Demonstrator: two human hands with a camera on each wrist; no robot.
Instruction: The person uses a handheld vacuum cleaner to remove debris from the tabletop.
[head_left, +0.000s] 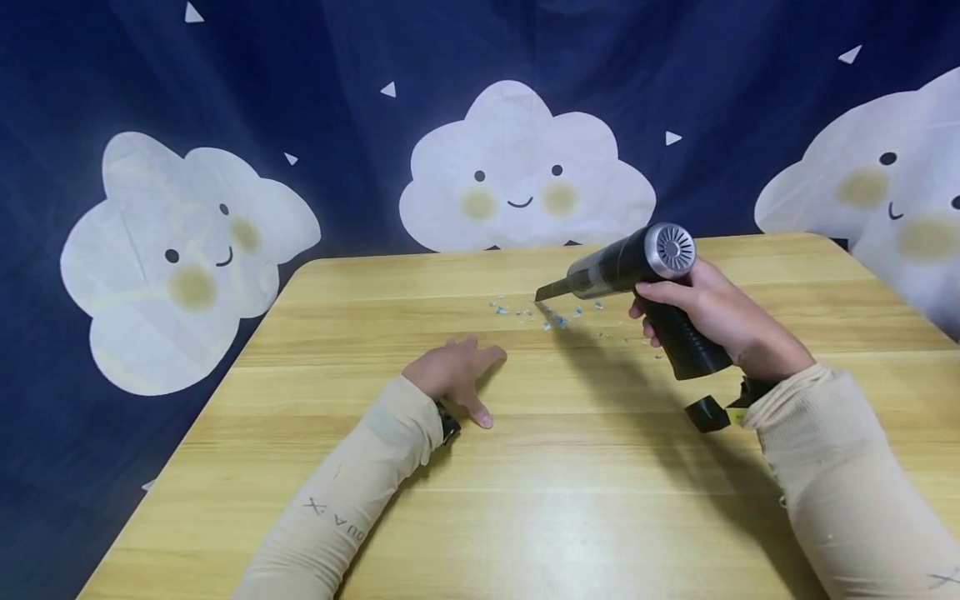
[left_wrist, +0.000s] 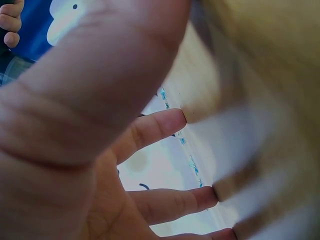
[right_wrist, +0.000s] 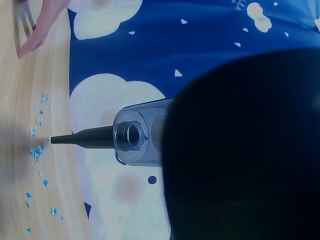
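Note:
My right hand (head_left: 731,312) grips the handle of a black handheld vacuum cleaner (head_left: 626,267), thumb along its near side. The vacuum has a clear dust cup (right_wrist: 142,132) and a narrow black nozzle (right_wrist: 85,138) that slants down to the left. Its tip is close over small blue and white scraps (head_left: 558,318) scattered on the wooden table (head_left: 450,500). Left of the scraps, my left hand (head_left: 457,372) rests on the table with its fingers spread, holding nothing. In the left wrist view its fingertips (left_wrist: 175,119) touch the tabletop.
A dark blue curtain (head_left: 352,167) printed with smiling white clouds hangs behind the table's far edge. More scraps (head_left: 648,342) trail to the right, under the vacuum. A small black block (head_left: 707,414) appears by the right wrist.

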